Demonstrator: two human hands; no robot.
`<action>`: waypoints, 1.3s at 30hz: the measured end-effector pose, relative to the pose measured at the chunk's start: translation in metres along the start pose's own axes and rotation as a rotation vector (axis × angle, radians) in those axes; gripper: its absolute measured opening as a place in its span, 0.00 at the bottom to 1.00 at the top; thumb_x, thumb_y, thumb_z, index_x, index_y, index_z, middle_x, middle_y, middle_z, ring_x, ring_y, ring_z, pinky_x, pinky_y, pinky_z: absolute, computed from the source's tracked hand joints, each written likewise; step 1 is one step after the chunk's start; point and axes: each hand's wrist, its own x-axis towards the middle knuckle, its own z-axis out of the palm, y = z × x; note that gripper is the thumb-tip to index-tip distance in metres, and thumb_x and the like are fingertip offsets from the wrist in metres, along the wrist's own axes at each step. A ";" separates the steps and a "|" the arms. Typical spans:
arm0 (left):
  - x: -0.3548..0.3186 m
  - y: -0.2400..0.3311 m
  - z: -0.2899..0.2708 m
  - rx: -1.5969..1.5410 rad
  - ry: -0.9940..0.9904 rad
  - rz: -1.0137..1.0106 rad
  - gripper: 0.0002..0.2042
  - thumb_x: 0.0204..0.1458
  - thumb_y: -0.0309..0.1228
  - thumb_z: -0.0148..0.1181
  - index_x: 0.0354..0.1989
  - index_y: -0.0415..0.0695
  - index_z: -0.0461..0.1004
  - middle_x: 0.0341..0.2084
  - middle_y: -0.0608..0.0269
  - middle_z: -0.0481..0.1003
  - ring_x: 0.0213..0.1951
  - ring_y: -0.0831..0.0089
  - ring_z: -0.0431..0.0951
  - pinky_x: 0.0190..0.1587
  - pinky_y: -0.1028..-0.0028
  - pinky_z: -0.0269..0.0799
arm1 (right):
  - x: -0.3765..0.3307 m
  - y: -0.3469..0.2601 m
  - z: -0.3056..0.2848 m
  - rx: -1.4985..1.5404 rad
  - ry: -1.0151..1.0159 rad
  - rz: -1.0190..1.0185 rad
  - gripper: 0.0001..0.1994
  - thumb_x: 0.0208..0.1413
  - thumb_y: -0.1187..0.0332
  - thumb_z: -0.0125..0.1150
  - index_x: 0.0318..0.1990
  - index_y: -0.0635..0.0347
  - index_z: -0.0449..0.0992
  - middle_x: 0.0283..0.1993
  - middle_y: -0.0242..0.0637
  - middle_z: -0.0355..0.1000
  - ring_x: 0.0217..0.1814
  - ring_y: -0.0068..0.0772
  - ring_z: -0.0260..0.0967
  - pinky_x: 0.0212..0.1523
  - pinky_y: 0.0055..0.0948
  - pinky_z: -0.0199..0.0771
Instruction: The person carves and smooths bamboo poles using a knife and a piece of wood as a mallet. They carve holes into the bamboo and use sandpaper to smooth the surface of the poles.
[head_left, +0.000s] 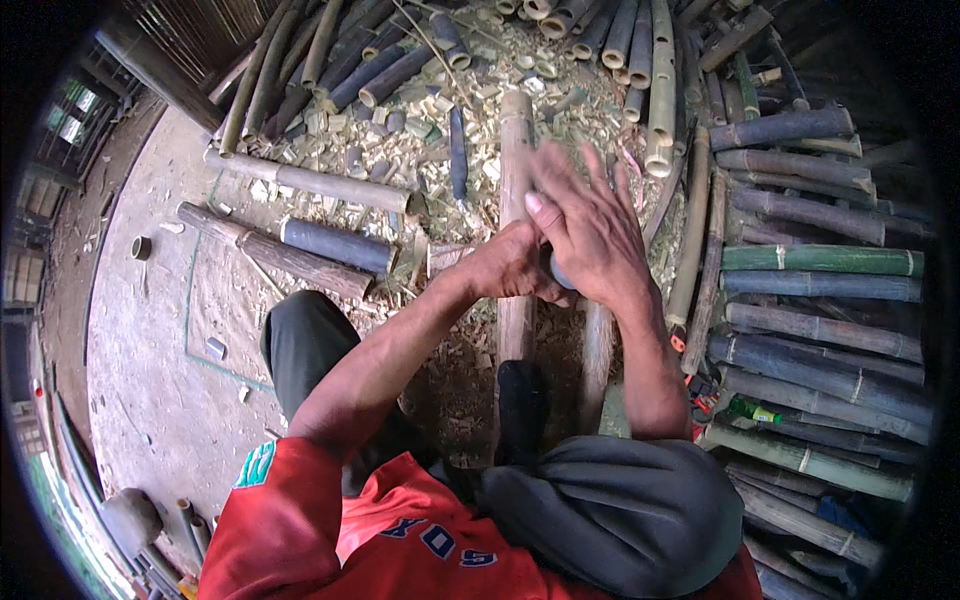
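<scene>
My left hand (pixel 522 262) is closed round a dark blue-grey rounded piece (pixel 561 270), mostly hidden between my hands, so its kind is not clear. Over that piece lies my right hand (pixel 598 228), fingers stretched out and spread, their tips smeared by motion. Both hands are above a pale upright-lying wooden pole (pixel 516 335) that runs away from me between my legs. Left of my hands, a short dark bamboo tube (pixel 338 246) lies beside a longer brown one (pixel 275 250). A slim dark blue strip (pixel 458 155) rests on the shavings beyond.
Wood chips and shavings (pixel 400 150) cover the ground ahead. Stacked bamboo poles (pixel 825 315) line the right side, with a green bottle (pixel 755 411) among them. More bamboo tubes (pixel 640 50) lie at the far side. A small cup-like piece (pixel 141 247) sits on the concrete floor at left.
</scene>
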 end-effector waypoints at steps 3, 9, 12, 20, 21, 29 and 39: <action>-0.024 0.017 -0.019 0.721 0.051 0.056 0.56 0.41 0.32 0.82 0.77 0.43 0.48 0.73 0.44 0.55 0.76 0.52 0.50 0.73 0.47 0.54 | 0.001 0.007 -0.012 0.286 0.112 0.020 0.32 0.72 0.42 0.39 0.73 0.53 0.61 0.77 0.53 0.54 0.82 0.55 0.45 0.78 0.53 0.44; -0.094 0.018 -0.068 0.413 0.464 0.161 0.42 0.46 0.33 0.73 0.72 0.45 0.61 0.65 0.36 0.66 0.65 0.53 0.70 0.64 0.58 0.71 | -0.004 0.035 -0.058 0.642 0.516 0.318 0.26 0.71 0.47 0.47 0.59 0.61 0.77 0.60 0.50 0.76 0.64 0.45 0.73 0.65 0.42 0.69; -0.075 0.018 -0.052 0.368 0.458 0.220 0.39 0.47 0.34 0.72 0.70 0.43 0.64 0.62 0.38 0.70 0.62 0.53 0.73 0.64 0.59 0.71 | -0.050 0.134 0.009 0.538 0.273 0.729 0.21 0.68 0.48 0.54 0.52 0.55 0.79 0.50 0.45 0.81 0.51 0.46 0.79 0.53 0.44 0.74; -0.068 0.009 0.009 0.668 0.501 0.165 0.52 0.40 0.30 0.79 0.73 0.36 0.51 0.65 0.45 0.64 0.66 0.55 0.66 0.65 0.58 0.67 | -0.156 0.190 0.192 0.313 -0.025 0.789 0.24 0.66 0.55 0.57 0.63 0.61 0.72 0.63 0.53 0.72 0.65 0.53 0.70 0.66 0.44 0.68; -0.077 0.010 0.016 0.757 0.559 0.204 0.52 0.38 0.29 0.79 0.72 0.39 0.52 0.64 0.44 0.64 0.66 0.54 0.67 0.66 0.56 0.67 | -0.108 0.154 0.161 0.492 -0.192 0.798 0.21 0.65 0.63 0.57 0.62 0.62 0.72 0.60 0.55 0.74 0.63 0.52 0.72 0.64 0.43 0.69; -0.004 0.025 0.097 0.892 0.378 0.265 0.40 0.35 0.25 0.75 0.62 0.38 0.65 0.56 0.50 0.73 0.55 0.62 0.77 0.60 0.64 0.73 | -0.092 0.080 0.147 1.345 -0.039 0.118 0.39 0.43 0.69 0.75 0.66 0.60 0.65 0.65 0.48 0.69 0.67 0.40 0.68 0.62 0.40 0.72; 0.090 0.029 0.119 0.508 0.626 0.485 0.37 0.50 0.31 0.74 0.66 0.40 0.60 0.58 0.51 0.68 0.57 0.65 0.73 0.60 0.63 0.71 | -0.106 0.128 0.104 1.290 0.575 0.771 0.30 0.54 0.57 0.73 0.60 0.61 0.72 0.49 0.41 0.76 0.52 0.37 0.75 0.56 0.38 0.74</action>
